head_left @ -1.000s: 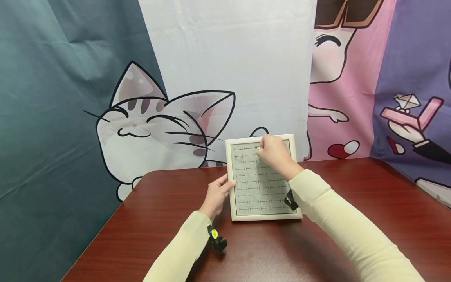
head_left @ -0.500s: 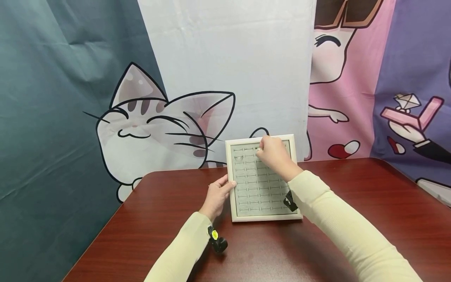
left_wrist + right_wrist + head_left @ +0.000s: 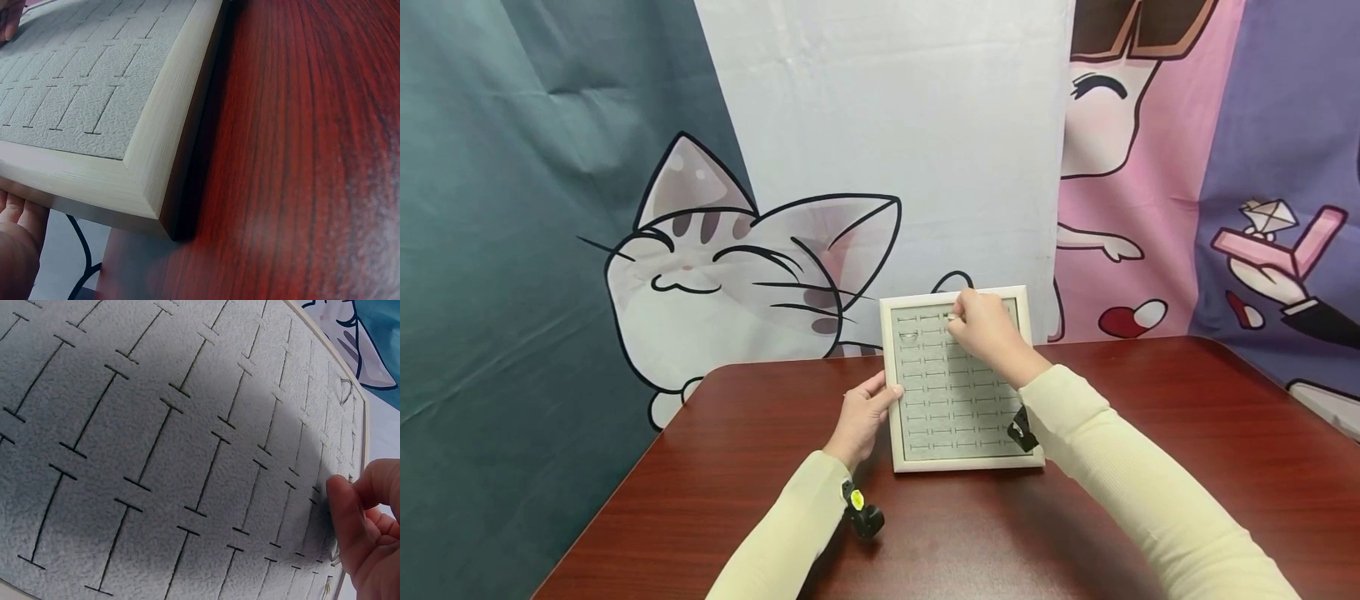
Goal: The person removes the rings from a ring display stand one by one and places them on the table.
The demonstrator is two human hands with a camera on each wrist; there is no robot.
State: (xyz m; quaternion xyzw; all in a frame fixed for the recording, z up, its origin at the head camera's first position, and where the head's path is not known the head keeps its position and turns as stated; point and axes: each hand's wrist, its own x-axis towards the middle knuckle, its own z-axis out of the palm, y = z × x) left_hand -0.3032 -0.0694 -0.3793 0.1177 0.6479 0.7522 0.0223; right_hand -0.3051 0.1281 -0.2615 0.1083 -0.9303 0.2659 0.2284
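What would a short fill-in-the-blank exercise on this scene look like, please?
In the head view, the left hand grips the framed board along its ____ side.
Of the board's top and bottom edges, the right hand is nearer the ____.
The backdrop behind the table shows a smiling, striped ____.

Missing words: left; top; cat.

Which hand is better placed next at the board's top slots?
Probably the right hand: it is at the top slots of the framed board. The left hand grips the board's left edge and seems best used to steady it.
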